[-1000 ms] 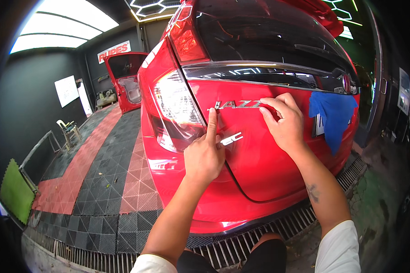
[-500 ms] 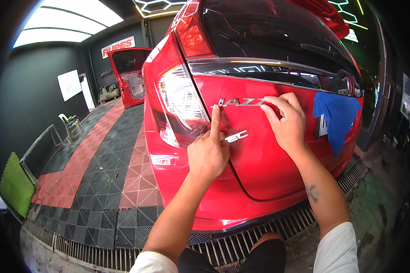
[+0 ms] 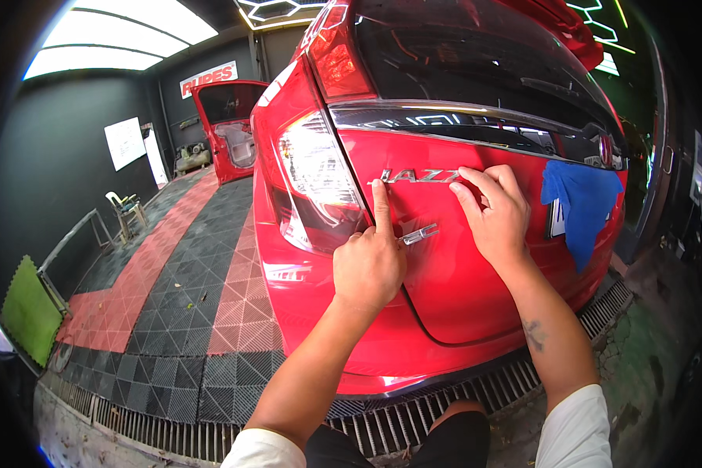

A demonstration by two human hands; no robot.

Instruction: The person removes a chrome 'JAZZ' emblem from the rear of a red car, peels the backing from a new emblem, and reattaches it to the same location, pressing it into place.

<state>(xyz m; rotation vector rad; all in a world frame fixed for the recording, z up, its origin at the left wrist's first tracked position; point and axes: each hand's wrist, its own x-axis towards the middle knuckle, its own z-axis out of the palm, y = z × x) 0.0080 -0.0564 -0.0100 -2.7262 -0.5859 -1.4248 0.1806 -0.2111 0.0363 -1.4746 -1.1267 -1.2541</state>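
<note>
A chrome letter badge [image 3: 420,176] lies along the red tailgate [image 3: 460,292] of a car, below its dark glass trim. My left hand [image 3: 369,269] has its index finger stretched up, the tip touching the badge's left end. Its other fingers are curled, and the thumb is hidden. At the badge's right end, my right hand [image 3: 501,218] pinches with thumb and index finger, covering the last part of the lettering. Below, a smaller chrome badge [image 3: 423,234] sits beside my left knuckles, its left part hidden by that hand.
A blue cloth [image 3: 579,207] hangs over the licence plate at right. The tail light [image 3: 316,168] is left of my hands. A red car door [image 3: 226,129] stands open farther back. Underfoot runs a metal drain grate [image 3: 390,429], and a chair [image 3: 126,212] stands by the wall.
The car and both hands have shifted slightly to the right in the picture together. My fingers keep their places at the two ends of the badge.
</note>
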